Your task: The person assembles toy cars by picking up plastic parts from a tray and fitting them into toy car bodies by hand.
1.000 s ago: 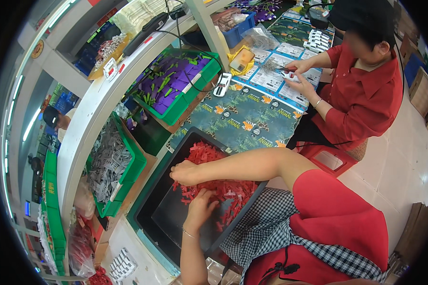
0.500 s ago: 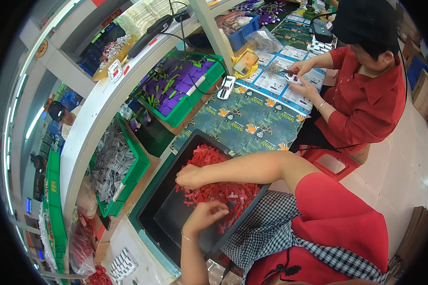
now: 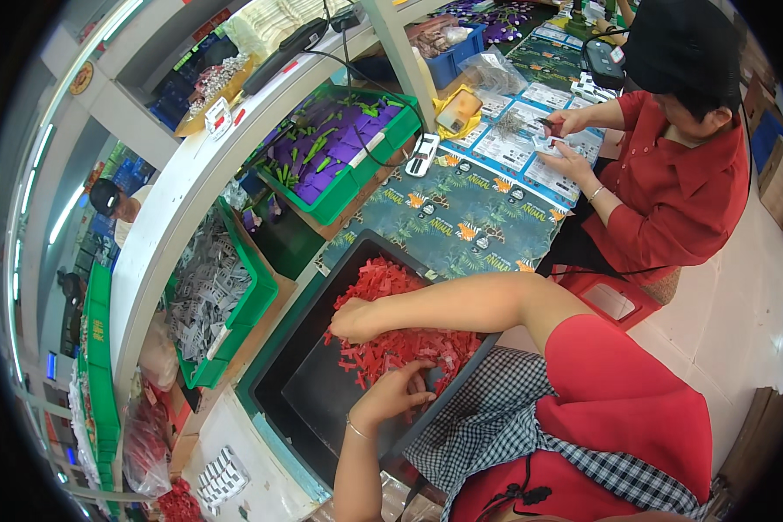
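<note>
A black plastic tray (image 3: 309,396) in front of me holds a heap of small red plastic pieces (image 3: 387,348), many of them cross-shaped. My right hand (image 3: 354,320) reaches across the heap to its far left edge. Its fingers point down and are hidden, so I cannot make out a grip. Close to the tray's near side, my left hand (image 3: 396,393), with a bracelet at the wrist, hovers by or touches the red pieces. Its thumb and fingers are apart, with nothing visible between them.
Left of the tray stand a green crate of grey parts (image 3: 209,296) and a green crate of purple and green parts (image 3: 331,161). A white toy car (image 3: 422,155) lies on the patterned table covering (image 3: 461,213). A co-worker in red (image 3: 670,174) handles small parts at right.
My left hand has moved up and right to the red pieces. My right hand has shifted slightly right within the heap. The whole view has moved a little.
</note>
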The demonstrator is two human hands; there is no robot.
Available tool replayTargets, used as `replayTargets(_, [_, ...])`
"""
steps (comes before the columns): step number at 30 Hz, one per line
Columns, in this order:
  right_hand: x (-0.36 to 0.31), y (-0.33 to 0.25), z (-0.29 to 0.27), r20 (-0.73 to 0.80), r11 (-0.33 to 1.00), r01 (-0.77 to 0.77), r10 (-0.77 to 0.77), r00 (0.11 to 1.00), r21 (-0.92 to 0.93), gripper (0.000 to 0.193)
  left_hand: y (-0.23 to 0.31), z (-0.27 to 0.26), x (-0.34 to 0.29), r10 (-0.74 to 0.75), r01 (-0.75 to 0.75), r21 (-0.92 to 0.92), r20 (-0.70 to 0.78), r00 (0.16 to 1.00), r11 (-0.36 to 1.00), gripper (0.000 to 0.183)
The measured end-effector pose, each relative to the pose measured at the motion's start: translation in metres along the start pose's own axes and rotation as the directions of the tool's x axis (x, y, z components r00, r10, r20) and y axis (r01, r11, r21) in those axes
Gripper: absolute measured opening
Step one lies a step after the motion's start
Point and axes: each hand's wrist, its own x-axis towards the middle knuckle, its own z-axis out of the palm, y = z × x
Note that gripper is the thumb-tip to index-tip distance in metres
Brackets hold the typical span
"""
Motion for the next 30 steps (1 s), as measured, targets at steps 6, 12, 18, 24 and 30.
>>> replayTargets(6, [-0.005, 0.005, -0.004, 0.0, 1.0, -0.007, 0.007, 1.0, 0.005, 0.02, -0.013, 0.008, 0.01, 0.348, -0.242, 0.405, -0.211, 0.913, 0.882, 0.049])
replayTargets(12, [0.005, 0.008, -0.002, 0.01, 0.999, 0.017, -0.017, 1.0, -0.029, 0.021, 0.002, -0.003, 0.006, -0.01, 0.028, 0.184, -0.096, 0.995, 0.983, 0.033])
replayTargets(18, [-0.013, 0.007, 0.001, 0.049, 0.997, -0.079, 0.078, 0.996, 0.009, 0.022, -0.002, 0.01, 0.007, -0.04, 0.044, 0.141, -0.03, 0.999, 0.989, 0.027])
replayTargets(24, [-0.012, 0.003, 0.001, 0.036, 0.993, 0.111, -0.109, 0.993, -0.037, 0.018, -0.037, 0.015, 0.005, 0.194, -0.157, 0.226, -0.151, 0.969, 0.961, 0.036])
replayTargets(30, [-0.014, -0.006, -0.011, -0.022, 0.989, 0.118, -0.116, 0.993, 0.093, 0.016, -0.035, 0.015, 0.009, 0.167, -0.097, 0.287, -0.232, 0.958, 0.953, 0.032])
